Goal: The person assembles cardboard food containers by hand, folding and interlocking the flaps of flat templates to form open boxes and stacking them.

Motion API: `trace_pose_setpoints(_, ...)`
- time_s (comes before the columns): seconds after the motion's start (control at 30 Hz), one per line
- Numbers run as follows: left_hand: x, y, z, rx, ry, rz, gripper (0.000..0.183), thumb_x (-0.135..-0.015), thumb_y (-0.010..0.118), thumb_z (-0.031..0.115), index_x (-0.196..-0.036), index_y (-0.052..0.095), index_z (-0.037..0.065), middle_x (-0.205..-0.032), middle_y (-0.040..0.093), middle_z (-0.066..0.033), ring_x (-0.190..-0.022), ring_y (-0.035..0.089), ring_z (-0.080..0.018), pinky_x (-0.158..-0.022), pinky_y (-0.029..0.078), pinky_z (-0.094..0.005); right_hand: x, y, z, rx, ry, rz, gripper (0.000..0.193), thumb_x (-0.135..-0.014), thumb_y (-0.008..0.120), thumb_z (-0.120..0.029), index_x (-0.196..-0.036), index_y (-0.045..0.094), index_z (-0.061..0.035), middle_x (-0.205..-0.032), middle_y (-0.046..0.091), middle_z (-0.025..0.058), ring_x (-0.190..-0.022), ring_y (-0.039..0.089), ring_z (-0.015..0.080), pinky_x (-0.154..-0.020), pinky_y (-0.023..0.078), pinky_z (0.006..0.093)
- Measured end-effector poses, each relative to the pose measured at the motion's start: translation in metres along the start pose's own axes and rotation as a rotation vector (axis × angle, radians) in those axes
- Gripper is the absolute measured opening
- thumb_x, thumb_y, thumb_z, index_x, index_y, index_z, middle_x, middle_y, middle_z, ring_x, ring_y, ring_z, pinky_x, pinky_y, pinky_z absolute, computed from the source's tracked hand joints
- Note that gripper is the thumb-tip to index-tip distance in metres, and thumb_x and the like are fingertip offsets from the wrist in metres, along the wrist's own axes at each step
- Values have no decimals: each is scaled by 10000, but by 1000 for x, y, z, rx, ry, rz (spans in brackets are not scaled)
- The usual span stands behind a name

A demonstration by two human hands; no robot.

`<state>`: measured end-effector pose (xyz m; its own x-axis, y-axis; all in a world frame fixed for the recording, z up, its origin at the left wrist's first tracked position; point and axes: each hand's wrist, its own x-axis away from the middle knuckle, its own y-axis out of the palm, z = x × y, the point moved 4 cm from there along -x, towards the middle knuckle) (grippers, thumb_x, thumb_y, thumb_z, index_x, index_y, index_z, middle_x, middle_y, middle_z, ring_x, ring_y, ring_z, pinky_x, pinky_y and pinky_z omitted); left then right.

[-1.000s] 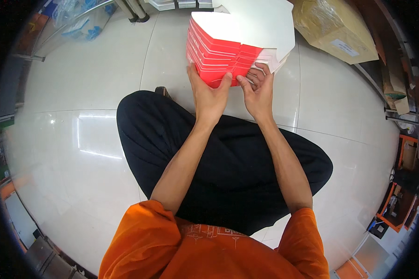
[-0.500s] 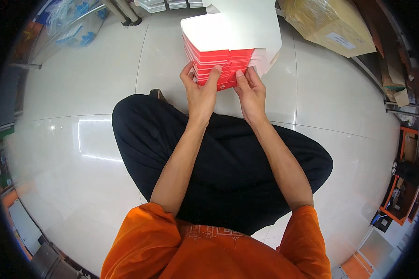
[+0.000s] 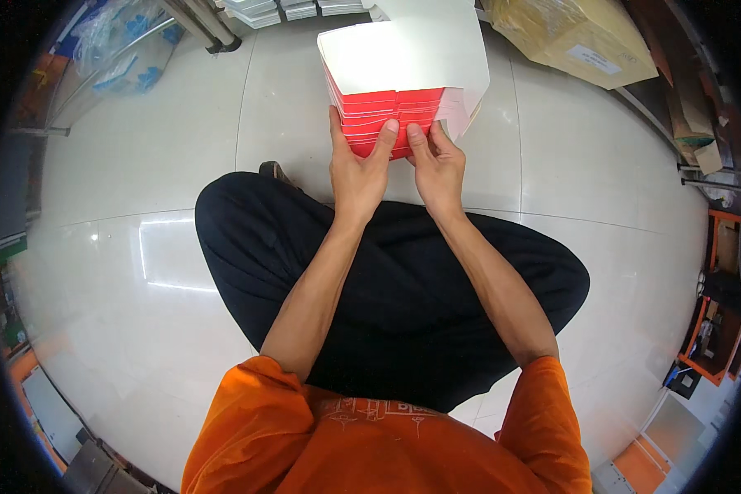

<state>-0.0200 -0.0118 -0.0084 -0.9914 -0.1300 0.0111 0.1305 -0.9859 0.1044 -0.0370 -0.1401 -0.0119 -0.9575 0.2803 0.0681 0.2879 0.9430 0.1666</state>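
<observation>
Beyond my crossed legs I hold a thick stack of red and white cardboard sheets [image 3: 399, 58], cut like flat box blanks. The white inner face lies on top, and red folded edges show along the near side. My left hand [image 3: 359, 169] grips the stack's near left side, its thumb on the red edges and its fingers round the left corner. My right hand [image 3: 439, 165] pinches the near edge further right, thumb pressed to the red front and fingers beside a pale flap. The thumbs are close together. The undersides of the stack are hidden.
Pale glossy floor tiles [image 3: 123, 272] surround my black-trousered legs [image 3: 395, 305]. A large brown wrapped carton [image 3: 572, 41] stands at the far right. Metal legs [image 3: 206, 29] and a clear plastic bag [image 3: 128, 53] are at the far left. Shelving [image 3: 712, 337] lines the right side.
The red edges are pressed into a tighter, more even stack. My left hand has shifted slightly with its fingers straighter along the left side; both thumbs are nearer each other.
</observation>
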Motion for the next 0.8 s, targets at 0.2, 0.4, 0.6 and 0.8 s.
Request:
trace_pose_setpoints(0.2, 0, 3, 4, -56, 13, -5, 956, -899, 740, 369, -1508, 185, -115, -1295, 594, -261, -1167, 619, -264, -972, 491, -335, 2, -6, 5, 116, -54, 48, 413, -992, 649, -234, -1264, 598, 74, -1110, 682, 62, -960, 580, 92, -864, 467, 238)
trace_pose_setpoints(0.4, 0, 8, 5, -80, -36, -25, 927, -887, 750, 348, -1488, 225, -124, -1284, 588, -269, -1223, 582, -304, -1034, 447, -386, 0, -14, 4, 89, -67, 57, 430, -982, 663, -232, -1298, 590, 50, -1115, 681, 67, -969, 575, 102, -840, 478, 244)
trace_pose_setpoints(0.6, 12, 15, 64, -636, 698, 419, 614, -809, 802, 201, -1302, 510, -20, -1146, 636, -176, -1060, 644, -295, -1105, 363, -470, -9, -19, 6, -282, 130, -27, 530, -963, 678, -164, -1425, 487, 11, -1313, 589, 75, -1125, 575, 160, -931, 505, 300)
trace_pose_setpoints(0.8, -40, 33, 97, -1162, 565, -411, 418, -720, 833, 294, -1081, 720, 117, -929, 724, -120, -935, 684, -298, -967, 460, -452, -14, -27, 8, -246, 184, -52, 567, -927, 701, -78, -1443, 475, -4, -1338, 577, 87, -1202, 547, 169, -974, 491, 310)
